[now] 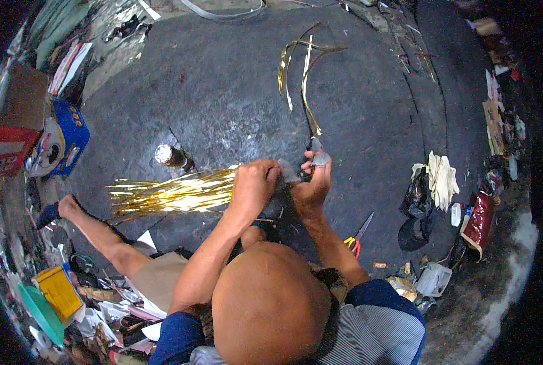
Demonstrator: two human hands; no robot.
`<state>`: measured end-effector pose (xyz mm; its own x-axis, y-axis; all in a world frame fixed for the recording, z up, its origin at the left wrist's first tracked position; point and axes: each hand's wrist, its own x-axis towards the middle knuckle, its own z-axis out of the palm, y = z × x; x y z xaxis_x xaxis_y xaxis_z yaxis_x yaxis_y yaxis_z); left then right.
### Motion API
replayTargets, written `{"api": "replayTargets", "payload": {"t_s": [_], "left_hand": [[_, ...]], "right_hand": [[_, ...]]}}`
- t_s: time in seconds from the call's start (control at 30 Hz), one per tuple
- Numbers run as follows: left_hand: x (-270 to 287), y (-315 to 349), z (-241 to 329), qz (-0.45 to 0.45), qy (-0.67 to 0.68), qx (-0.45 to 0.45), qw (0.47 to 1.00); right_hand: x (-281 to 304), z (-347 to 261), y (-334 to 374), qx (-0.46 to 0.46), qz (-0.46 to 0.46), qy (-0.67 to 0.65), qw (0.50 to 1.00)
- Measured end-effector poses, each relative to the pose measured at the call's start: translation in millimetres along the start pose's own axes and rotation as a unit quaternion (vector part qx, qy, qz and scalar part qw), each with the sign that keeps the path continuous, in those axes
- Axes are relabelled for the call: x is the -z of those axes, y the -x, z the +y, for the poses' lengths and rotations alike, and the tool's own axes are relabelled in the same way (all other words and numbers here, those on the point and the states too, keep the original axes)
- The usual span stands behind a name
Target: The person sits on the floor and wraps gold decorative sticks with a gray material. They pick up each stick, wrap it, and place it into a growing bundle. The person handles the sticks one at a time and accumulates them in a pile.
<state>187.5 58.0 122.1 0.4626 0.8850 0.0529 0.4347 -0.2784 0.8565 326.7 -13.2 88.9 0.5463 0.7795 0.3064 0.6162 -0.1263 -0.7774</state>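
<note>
So, left hand (254,184) is clenching gold strips (174,193), probably keeping them bunched; right hand (311,190) is pinching grey material (321,159).

Your left hand (256,185) grips the right end of the gold strip bundle (174,196); your right hand (311,190) holds a grey piece (321,159). Scissors (361,234) near your right forearm (332,246).

One wide fisheye view looks down from close above the person's head (270,307), facing the dark floor (223,109) beyond it.
</note>
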Motion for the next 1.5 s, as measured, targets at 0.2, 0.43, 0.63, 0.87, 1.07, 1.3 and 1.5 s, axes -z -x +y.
{"api": "replayTargets", "payload": {"t_s": [0.2,0.43,0.63,0.87,1.07,1.3,1.5], "left_hand": [[6.8,-6.3,-6.1,-0.031,0.021,0.002,0.999],[4.0,-10.9,-14.0,-0.034,0.053,-0.018,0.998],[-10.0,-11.3,-23.5,0.001,0.097,-0.052,0.994],[-10.7,-1.0,-20.6,-0.016,0.148,-0.001,0.989],[-16.3,9.9,-1.6,0.043,0.157,0.034,0.986],[-18.4,16.7,-11.4,0.010,0.112,0.069,0.991],[-4.2,6.7,-12.9,-0.043,0.120,0.049,0.991]], "right_hand": [[2.3,1.1,-5.6,0.043,-0.017,0.044,0.998],[5.1,1.9,-7.6,0.061,-0.023,0.042,0.997],[12.1,14.7,-6.1,0.074,-0.057,0.105,0.990],[11.3,12.9,-1.9,0.041,-0.058,0.138,0.988],[3.0,20.7,1.0,-0.023,-0.003,0.033,0.999],[7.0,15.2,1.5,0.053,0.004,0.052,0.997],[12.1,4.9,-5.3,0.068,-0.019,0.066,0.995]]}}
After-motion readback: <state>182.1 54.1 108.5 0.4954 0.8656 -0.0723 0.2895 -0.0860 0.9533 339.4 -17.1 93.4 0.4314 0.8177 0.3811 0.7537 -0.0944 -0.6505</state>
